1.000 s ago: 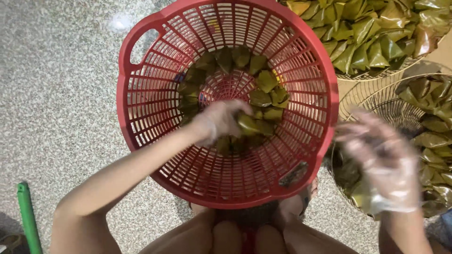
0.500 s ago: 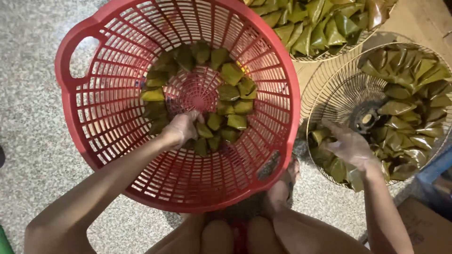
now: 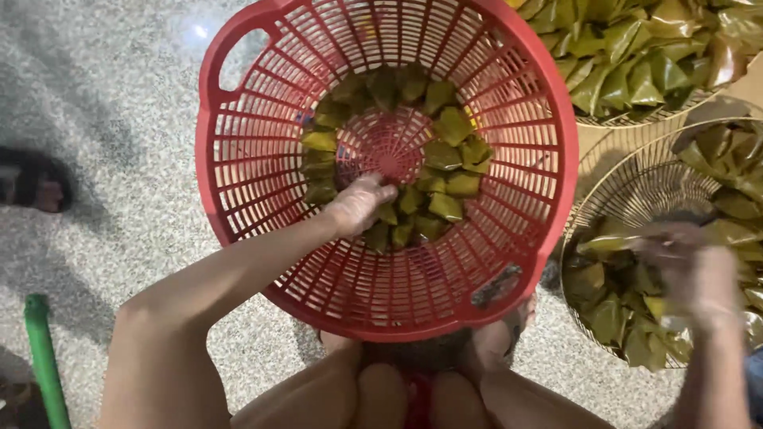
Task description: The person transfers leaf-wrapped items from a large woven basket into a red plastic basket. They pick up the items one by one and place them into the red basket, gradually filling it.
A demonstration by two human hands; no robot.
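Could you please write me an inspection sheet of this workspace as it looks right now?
Surface: speckled grey stone floor; everything sits on it.
Job's things: red plastic basket with leaf-wrapped parcels ringed around its bottom; wire basket at right holding more green parcels; a second heap of parcels at top right.
Clutter: green pole at lower left; dark sandal at left edge.
Hands: left hand down inside the red basket on the parcels; right hand blurred over the wire basket, grip cannot be told.
Cables: nothing seen.
Surroundings: the person's knees against the red basket's near rim.
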